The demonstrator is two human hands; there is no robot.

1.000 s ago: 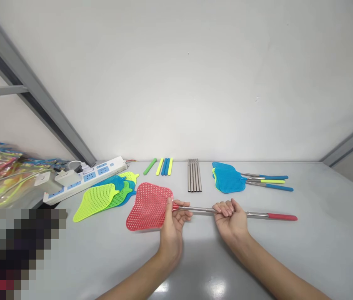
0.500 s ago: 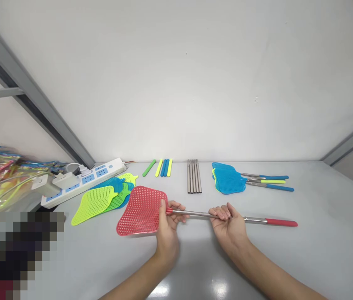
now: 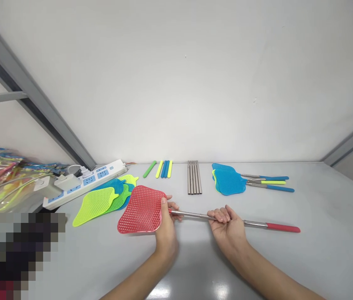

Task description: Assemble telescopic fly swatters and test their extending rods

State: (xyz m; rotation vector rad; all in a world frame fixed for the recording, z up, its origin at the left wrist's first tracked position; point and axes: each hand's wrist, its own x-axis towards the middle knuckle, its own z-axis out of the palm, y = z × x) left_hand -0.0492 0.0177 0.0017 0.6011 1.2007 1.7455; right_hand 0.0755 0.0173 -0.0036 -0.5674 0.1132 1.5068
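A red fly swatter [image 3: 143, 210] with a perforated head, a metal telescopic rod and a red grip spans the space between my hands. My left hand [image 3: 167, 225] pinches the neck end of its head, thumb on top and fingers behind. Around the middle of the rod, the fingers of my right hand [image 3: 228, 227] are wrapped palm up. The red grip [image 3: 284, 227] sticks out to the right beyond that hand. Left of the red head lie loose yellow, green and blue swatter heads [image 3: 96, 204], overlapping one another.
Along the back lie several coloured grips [image 3: 165, 169] and a row of metal rods [image 3: 194, 178]. Blue and yellow fly swatters [image 3: 231, 181] are stacked at the right. A white power strip [image 3: 85, 183] with plugs and bagged items [image 3: 1, 179] occupy the left.
My left hand has shifted its hold slightly further onto the red head. The grip end of the swatter has dipped a little, and my right hand still holds the rod.
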